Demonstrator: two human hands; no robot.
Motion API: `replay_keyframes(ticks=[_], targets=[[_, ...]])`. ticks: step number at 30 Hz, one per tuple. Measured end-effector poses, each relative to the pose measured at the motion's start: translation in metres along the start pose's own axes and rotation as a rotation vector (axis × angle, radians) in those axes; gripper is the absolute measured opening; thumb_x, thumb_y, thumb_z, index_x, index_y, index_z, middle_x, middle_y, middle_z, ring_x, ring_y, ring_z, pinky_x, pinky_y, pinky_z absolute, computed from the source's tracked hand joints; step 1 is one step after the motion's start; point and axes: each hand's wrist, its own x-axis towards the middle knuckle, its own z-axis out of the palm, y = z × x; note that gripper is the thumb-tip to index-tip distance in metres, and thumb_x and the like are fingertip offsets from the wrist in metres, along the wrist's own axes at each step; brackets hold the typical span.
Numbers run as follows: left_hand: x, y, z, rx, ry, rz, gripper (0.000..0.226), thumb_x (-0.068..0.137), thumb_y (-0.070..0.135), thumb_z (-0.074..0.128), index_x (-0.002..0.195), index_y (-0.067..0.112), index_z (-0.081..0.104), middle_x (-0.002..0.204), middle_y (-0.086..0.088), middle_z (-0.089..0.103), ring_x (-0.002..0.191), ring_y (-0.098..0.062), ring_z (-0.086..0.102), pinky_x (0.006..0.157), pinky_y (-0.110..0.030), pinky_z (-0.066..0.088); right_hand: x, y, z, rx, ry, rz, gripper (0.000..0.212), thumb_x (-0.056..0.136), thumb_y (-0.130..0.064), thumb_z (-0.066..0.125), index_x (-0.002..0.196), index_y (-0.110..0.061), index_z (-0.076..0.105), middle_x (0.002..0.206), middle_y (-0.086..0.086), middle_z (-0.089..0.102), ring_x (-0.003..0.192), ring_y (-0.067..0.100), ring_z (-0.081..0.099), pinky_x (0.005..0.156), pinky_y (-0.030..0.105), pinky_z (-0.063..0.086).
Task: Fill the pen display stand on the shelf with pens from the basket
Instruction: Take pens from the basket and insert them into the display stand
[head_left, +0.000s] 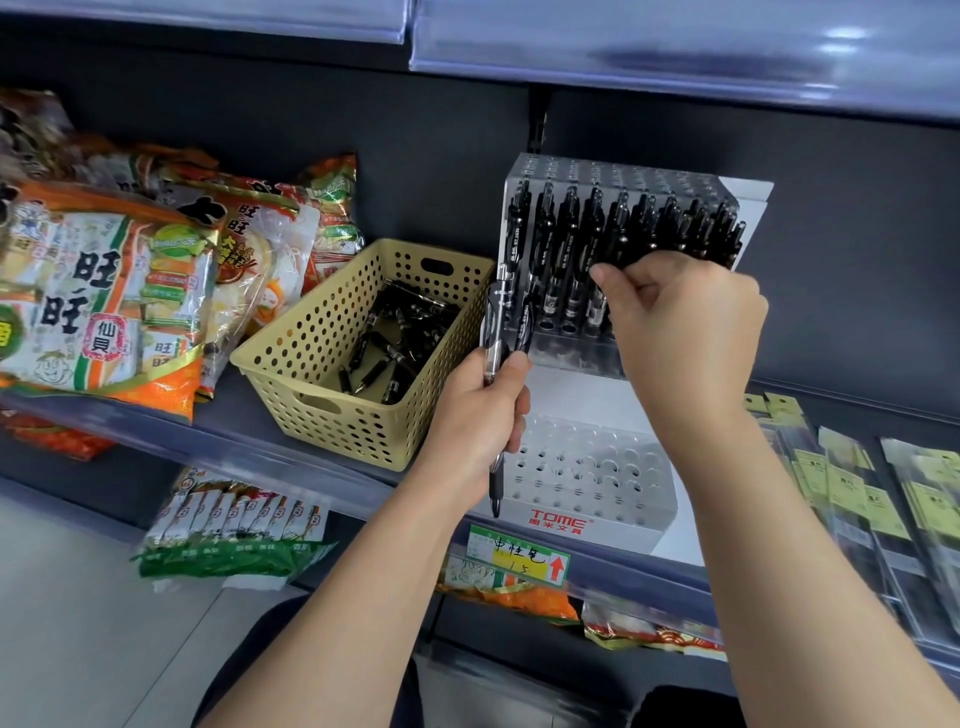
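A clear acrylic pen display stand (592, 478) sits on the shelf. Its upper tier holds several black pens (569, 244); the lower tier's holes show no pens. My left hand (480, 415) grips a small bunch of black pens (496, 332) upright in front of the stand's left side. My right hand (680, 322) pinches a black pen at the upper tier, fingers curled; that pen is mostly hidden by the hand. A tan perforated basket (317, 332) left of the stand holds several more black pens (384, 353).
Snack bags (104, 291) fill the shelf left of the basket. Packaged hanging goods (852, 499) lie at the right. More packets (234, 525) sit on the lower shelf. A yellow price tag (519, 556) is on the shelf edge. Another shelf edge (675, 47) runs overhead.
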Motion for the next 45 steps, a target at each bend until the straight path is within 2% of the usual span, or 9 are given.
replay_keyframes(ticks=[6,11,17,26,30,34,39,45], targets=[[0.000,-0.001,0.000,0.001,-0.004,0.003,0.016,0.100,0.023,0.046,0.089,0.015,0.053,0.062,-0.001,0.045,0.047,-0.013,0.035,0.048,-0.028,0.029,0.002,0.000,0.003,-0.028,0.002,0.007,0.041,0.091,-0.038,0.058,0.064,-0.007,0.062,0.052,0.010,0.058,0.049,0.031,0.048,0.055,0.030,0.039],[-0.001,-0.001,0.000,0.002,-0.004,0.009,0.015,0.099,0.023,0.046,0.090,0.015,0.055,0.061,0.000,0.046,0.047,-0.013,0.036,0.047,-0.028,0.030,0.006,0.001,0.002,-0.105,-0.013,0.037,0.042,0.090,-0.038,0.057,0.062,-0.007,0.059,0.052,0.010,0.056,0.045,0.025,0.034,0.047,0.026,0.024],[-0.001,0.000,0.000,0.006,0.000,0.011,0.015,0.099,0.023,0.047,0.091,0.014,0.055,0.061,0.000,0.047,0.047,-0.013,0.037,0.048,-0.028,0.031,0.010,0.001,-0.003,-0.155,-0.070,-0.020,0.036,0.091,-0.035,0.058,0.071,-0.005,0.064,0.061,0.013,0.062,0.056,0.032,0.051,0.057,0.028,0.028],[-0.001,0.000,-0.001,-0.004,0.006,0.007,0.015,0.099,0.024,0.047,0.092,0.014,0.055,0.061,0.000,0.048,0.046,-0.013,0.037,0.048,-0.028,0.031,0.008,-0.003,-0.003,-0.229,-0.088,-0.075,0.032,0.094,-0.030,0.054,0.077,-0.004,0.062,0.066,0.014,0.061,0.058,0.030,0.046,0.058,0.028,0.027],[0.000,0.001,-0.001,-0.012,0.008,0.004,0.015,0.099,0.024,0.047,0.093,0.013,0.055,0.061,0.001,0.047,0.046,-0.012,0.037,0.047,-0.027,0.030,0.011,-0.005,-0.007,-0.258,-0.137,-0.083,0.031,0.095,-0.031,0.054,0.077,-0.006,0.059,0.063,0.010,0.052,0.058,0.029,0.043,0.051,0.028,0.022],[0.000,0.002,0.000,-0.014,0.009,0.008,0.015,0.099,0.023,0.047,0.091,0.013,0.055,0.060,0.001,0.047,0.046,-0.013,0.036,0.047,-0.028,0.030,0.012,-0.005,-0.009,-0.239,-0.143,-0.106,0.030,0.093,-0.029,0.057,0.075,-0.004,0.059,0.062,0.011,0.051,0.058,0.031,0.045,0.058,0.029,0.028],[0.001,0.002,-0.001,-0.010,0.000,0.012,0.016,0.099,0.025,0.047,0.095,0.011,0.055,0.060,0.002,0.048,0.046,-0.013,0.037,0.049,-0.029,0.031,0.013,-0.004,-0.010,-0.220,-0.165,-0.120,0.033,0.092,-0.028,0.057,0.072,-0.001,0.059,0.062,0.015,0.056,0.057,0.032,0.046,0.057,0.028,0.028],[0.000,0.001,-0.001,-0.009,-0.001,0.008,0.017,0.099,0.025,0.048,0.097,0.010,0.055,0.060,0.001,0.047,0.046,-0.013,0.037,0.049,-0.029,0.031,0.017,-0.002,-0.013,-0.132,-0.179,-0.075,0.037,0.090,-0.027,0.060,0.067,0.002,0.059,0.058,0.017,0.057,0.053,0.032,0.045,0.056,0.028,0.034]])
